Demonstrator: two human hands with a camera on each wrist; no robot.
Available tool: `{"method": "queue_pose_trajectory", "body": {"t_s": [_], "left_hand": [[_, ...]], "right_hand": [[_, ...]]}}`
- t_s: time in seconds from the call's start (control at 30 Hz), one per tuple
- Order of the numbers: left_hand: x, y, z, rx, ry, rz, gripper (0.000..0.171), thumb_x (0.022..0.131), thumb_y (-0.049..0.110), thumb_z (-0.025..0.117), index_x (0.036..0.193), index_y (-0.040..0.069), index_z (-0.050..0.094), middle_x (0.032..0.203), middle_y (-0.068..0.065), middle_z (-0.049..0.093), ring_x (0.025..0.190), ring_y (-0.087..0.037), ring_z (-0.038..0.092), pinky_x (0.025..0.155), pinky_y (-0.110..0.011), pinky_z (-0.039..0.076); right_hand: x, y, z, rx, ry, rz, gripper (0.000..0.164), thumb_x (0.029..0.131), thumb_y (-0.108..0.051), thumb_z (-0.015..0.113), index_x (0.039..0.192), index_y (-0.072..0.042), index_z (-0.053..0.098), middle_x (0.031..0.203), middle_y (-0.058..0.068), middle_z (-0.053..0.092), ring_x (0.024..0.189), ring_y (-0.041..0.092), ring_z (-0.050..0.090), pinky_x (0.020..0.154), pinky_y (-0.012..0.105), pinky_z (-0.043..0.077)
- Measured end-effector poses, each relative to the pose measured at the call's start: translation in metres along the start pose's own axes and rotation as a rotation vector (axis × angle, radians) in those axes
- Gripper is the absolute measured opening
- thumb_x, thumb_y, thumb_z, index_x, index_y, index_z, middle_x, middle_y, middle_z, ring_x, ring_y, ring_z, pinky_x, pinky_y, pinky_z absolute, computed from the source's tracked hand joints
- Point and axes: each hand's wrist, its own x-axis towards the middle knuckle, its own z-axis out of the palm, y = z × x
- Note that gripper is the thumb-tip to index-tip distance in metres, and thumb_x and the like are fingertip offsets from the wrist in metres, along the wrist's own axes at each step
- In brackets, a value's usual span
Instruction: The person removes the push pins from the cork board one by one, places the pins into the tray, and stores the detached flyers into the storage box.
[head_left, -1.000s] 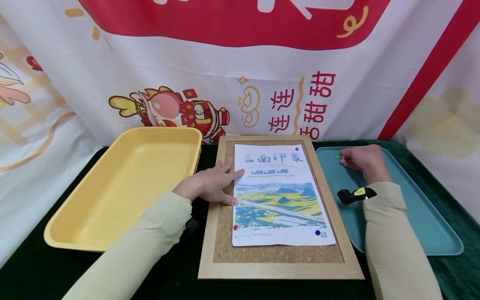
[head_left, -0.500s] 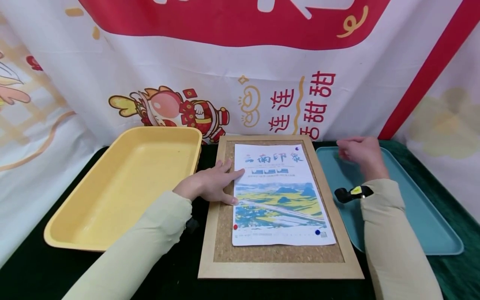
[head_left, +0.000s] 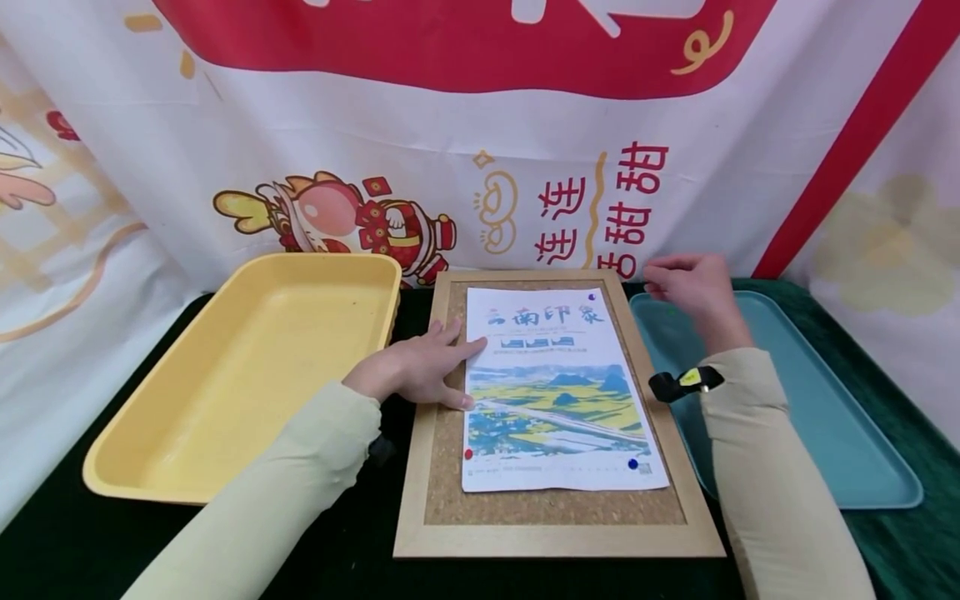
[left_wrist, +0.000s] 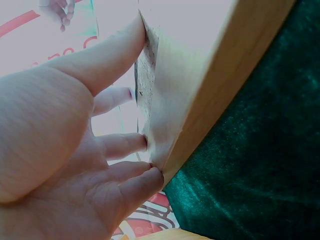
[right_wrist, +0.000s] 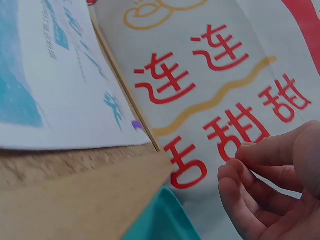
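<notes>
A printed poster sheet point(head_left: 551, 358) lies on a wood-framed cork board point(head_left: 555, 540). Pushpins mark three of its corners: red point(head_left: 468, 454) lower left, blue point(head_left: 633, 464) lower right and purple point(head_left: 592, 297) upper right. With fingers spread, my left hand point(head_left: 420, 367) rests across the board's left frame and the paper's left edge. My right hand point(head_left: 693, 287) is raised over the far left corner of the teal tray, thumb and fingertips pinched together. The small pushpin in that pinch is hidden by the fingers in the right wrist view.
The teal tray point(head_left: 825, 433) sits right of the board, partly under my right forearm. A deep yellow tray point(head_left: 247, 392) stands on the left. Dark green cloth point(head_left: 315, 550) covers the table, and a printed white banner point(head_left: 420, 125) hangs close behind.
My right hand has lifted from the teal tray, where a green pushpin showed at its fingertips, and moved left toward the board. My left hand stays in place.
</notes>
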Motion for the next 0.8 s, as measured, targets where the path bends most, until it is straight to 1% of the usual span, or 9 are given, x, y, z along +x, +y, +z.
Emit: {"method": "queue_pose_trajectory", "body": {"t_s": [0.23, 0.33, 0.5, 0.63, 0.73, 0.8], "left_hand": [[-0.002, -0.001, 0.000, -0.005, -0.002, -0.006, 0.091, 0.101, 0.047, 0.070, 0.172, 0.028, 0.017, 0.180, -0.015, -0.007, 0.167, -0.044, -0.005, 0.133, -0.063, 0.013], [-0.002, -0.002, -0.001, -0.002, -0.003, -0.005, 0.091, 0.101, 0.047, 0.070, 0.172, 0.028, 0.017, 0.180, -0.015, -0.006, 0.167, -0.044, -0.004, 0.132, -0.064, 0.014], [-0.003, -0.002, -0.001, -0.001, -0.003, -0.003, 0.091, 0.101, 0.047, 0.070, 0.173, 0.027, 0.017, 0.180, -0.016, -0.006, 0.166, -0.044, -0.004, 0.132, -0.064, 0.015], [-0.003, -0.002, -0.001, 0.000, -0.004, 0.002, 0.090, 0.102, 0.046, 0.069, 0.173, 0.027, 0.016, 0.180, -0.016, -0.007, 0.166, -0.044, -0.006, 0.132, -0.064, 0.014], [-0.003, -0.002, -0.001, 0.002, -0.006, 0.010, 0.091, 0.102, 0.046, 0.069, 0.173, 0.027, 0.016, 0.180, -0.016, -0.007, 0.166, -0.044, -0.006, 0.133, -0.063, 0.014], [-0.003, -0.001, -0.001, 0.005, -0.005, 0.010, 0.091, 0.102, 0.046, 0.070, 0.173, 0.027, 0.016, 0.180, -0.016, -0.007, 0.166, -0.043, -0.006, 0.133, -0.062, 0.015]], "right_hand": [[0.001, -0.004, 0.018, -0.010, -0.022, -0.054, 0.043, 0.106, -0.031, 0.067, 0.142, -0.008, 0.068, 0.142, 0.017, 0.064, 0.113, 0.028, 0.066, 0.109, 0.046, 0.055], [0.000, -0.004, 0.024, -0.013, -0.036, -0.072, 0.042, 0.106, -0.028, 0.068, 0.141, -0.006, 0.068, 0.142, 0.018, 0.064, 0.116, 0.029, 0.066, 0.109, 0.047, 0.055], [-0.002, -0.006, 0.031, -0.017, -0.067, -0.072, 0.043, 0.104, -0.027, 0.071, 0.142, -0.007, 0.067, 0.146, 0.018, 0.061, 0.124, 0.034, 0.064, 0.112, 0.050, 0.052], [-0.004, -0.007, 0.035, -0.056, -0.090, -0.073, 0.043, 0.105, -0.026, 0.070, 0.145, -0.010, 0.066, 0.148, 0.017, 0.059, 0.129, 0.036, 0.058, 0.113, 0.053, 0.049], [-0.005, -0.006, 0.037, -0.069, -0.096, -0.075, 0.041, 0.105, -0.021, 0.069, 0.144, -0.008, 0.066, 0.147, 0.018, 0.061, 0.131, 0.036, 0.055, 0.111, 0.053, 0.048], [-0.005, -0.006, 0.039, -0.072, -0.101, -0.077, 0.041, 0.105, -0.018, 0.069, 0.144, -0.007, 0.066, 0.145, 0.019, 0.063, 0.131, 0.035, 0.057, 0.112, 0.051, 0.049]]}}
